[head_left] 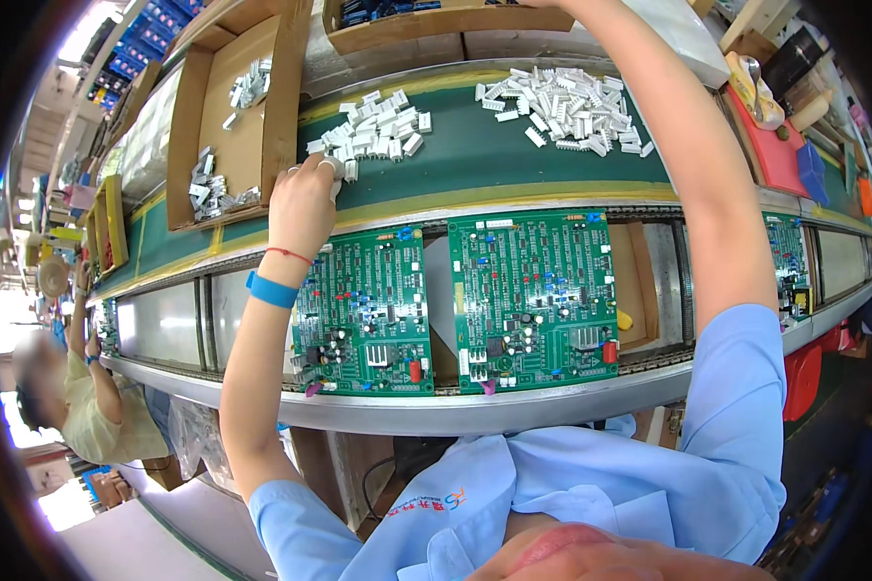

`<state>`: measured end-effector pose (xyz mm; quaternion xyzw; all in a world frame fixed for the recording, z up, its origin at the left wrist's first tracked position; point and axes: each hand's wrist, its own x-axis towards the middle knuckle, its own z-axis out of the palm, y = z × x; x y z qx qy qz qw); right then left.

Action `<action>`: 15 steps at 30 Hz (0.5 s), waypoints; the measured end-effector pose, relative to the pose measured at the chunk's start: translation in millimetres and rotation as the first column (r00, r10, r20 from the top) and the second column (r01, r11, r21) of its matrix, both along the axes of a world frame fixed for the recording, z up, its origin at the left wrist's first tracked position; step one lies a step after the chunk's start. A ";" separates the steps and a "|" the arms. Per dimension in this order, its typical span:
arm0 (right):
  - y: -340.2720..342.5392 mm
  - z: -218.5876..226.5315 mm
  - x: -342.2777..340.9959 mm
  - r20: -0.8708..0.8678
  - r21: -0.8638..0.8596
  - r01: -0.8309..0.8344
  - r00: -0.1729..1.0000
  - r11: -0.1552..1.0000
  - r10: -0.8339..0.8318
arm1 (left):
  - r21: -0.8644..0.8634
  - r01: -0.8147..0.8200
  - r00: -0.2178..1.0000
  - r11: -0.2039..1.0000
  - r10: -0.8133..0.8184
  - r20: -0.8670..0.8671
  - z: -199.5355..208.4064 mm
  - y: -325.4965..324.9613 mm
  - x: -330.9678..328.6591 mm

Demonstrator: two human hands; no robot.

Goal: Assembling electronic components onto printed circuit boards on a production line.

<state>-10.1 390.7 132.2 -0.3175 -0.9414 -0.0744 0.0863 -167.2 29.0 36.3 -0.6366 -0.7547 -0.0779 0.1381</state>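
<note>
At the far left, a co-worker in a pale yellow top (116, 416) stands beside the line. Right of that person, an open cardboard box (286, 107) sits on the green worktop (436, 160), with silvery metal parts (220, 198) in two loose groups inside. The left hand (303, 200) (a blue band and a red cord circle its wrist) reaches to the near left edge of a heap of white pin connectors (383, 126). Its fingers are drawn close together; whether they hold a connector, I cannot tell. Nearer, on the conveyor, lie a left green circuit board (373, 300) and, just beside it, a right green circuit board (538, 300), both populated with components. Beyond the right board lies a second heap of white connectors (572, 107). Farther still, a cardboard tray (446, 27) holds dark blue parts (383, 9). The right hand (545, 2) is at this tray's right end, mostly cut off by the upper edge, so its grip cannot be told. On the far right rests a red tray (767, 140).
</note>
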 end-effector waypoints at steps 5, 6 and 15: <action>17.4 -25.5 -33.0 0.094 -0.071 0.004 0.996 0.997 0.003 | 0.029 0.011 1.000 1.000 -0.011 0.021 2.9 -5.7 1.7; 19.9 -27.6 -36.6 0.083 -0.093 0.005 0.997 0.996 0.003 | 0.030 -0.010 1.000 0.999 0.010 0.022 2.1 -5.2 3.3; 22.9 -56.4 -70.4 -0.127 -0.240 -0.058 0.991 0.969 0.028 | 0.033 -0.041 0.999 0.999 0.041 0.001 3.0 -16.2 0.2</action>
